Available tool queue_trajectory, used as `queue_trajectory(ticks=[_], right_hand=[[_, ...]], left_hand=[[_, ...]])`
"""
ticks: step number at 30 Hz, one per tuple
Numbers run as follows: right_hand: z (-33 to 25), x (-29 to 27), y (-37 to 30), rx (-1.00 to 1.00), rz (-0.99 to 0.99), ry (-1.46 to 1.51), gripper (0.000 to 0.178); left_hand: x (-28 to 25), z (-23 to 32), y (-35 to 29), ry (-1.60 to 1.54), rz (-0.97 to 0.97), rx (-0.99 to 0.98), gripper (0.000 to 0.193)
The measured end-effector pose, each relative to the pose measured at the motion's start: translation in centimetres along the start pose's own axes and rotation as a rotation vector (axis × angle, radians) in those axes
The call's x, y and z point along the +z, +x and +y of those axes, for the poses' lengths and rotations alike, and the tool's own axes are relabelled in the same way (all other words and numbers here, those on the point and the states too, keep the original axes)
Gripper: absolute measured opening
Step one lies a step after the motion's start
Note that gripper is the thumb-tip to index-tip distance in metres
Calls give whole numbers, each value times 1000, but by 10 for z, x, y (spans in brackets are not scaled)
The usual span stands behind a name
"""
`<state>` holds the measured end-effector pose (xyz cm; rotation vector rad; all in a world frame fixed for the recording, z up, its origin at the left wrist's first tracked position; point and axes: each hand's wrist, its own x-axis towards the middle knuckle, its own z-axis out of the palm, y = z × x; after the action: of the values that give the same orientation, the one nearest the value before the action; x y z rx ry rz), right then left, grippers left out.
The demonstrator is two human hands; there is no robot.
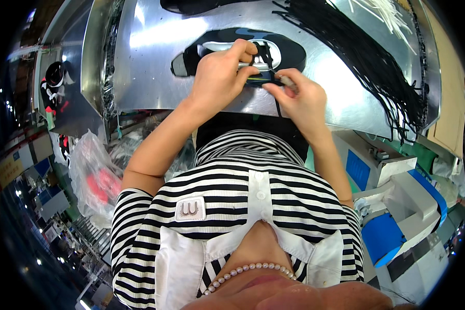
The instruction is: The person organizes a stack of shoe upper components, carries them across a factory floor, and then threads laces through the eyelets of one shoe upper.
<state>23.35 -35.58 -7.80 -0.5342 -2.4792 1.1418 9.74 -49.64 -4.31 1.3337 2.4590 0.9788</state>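
A black sneaker (289,47) with blue patches and a white lacing area lies on its side on the metal worktop, toe to the right. A black shoelace (266,54) crosses its white eyelet part. My left hand (221,73) grips the shoe at the lacing area, index finger bent over the lace and thumb on the near side. Just right of it, my right hand (302,97) is closed in a pinch on the lace, whose end hangs down beneath the fingers. One right fingertip wears a tan wrap. The pinch point is partly hidden.
A thick bundle of black laces (354,49) spreads over the worktop (150,67) at right, with white laces (385,14) behind it. Another dark shoe (191,5) lies at the far edge. Raised metal rims bound both sides. A grey-and-blue machine (398,212) stands lower right.
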Motion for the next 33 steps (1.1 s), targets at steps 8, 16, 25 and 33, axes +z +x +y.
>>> queue_trajectory(ticks=[8, 16, 25, 33], right_hand=[[-12, 4, -9, -79, -63, 144, 11], [-22, -9, -5, 122, -61, 426, 13], [-19, -2, -11, 243, -467, 692, 12], [-6, 11, 8, 184, -182, 692, 11]], left_hand=[[-7, -10, -5, 14, 91, -14, 28], [-19, 4, 0, 78, 272, 259, 24], [-33, 15, 10, 46, 251, 319, 28], [-2, -32, 10, -123, -188, 116, 22]])
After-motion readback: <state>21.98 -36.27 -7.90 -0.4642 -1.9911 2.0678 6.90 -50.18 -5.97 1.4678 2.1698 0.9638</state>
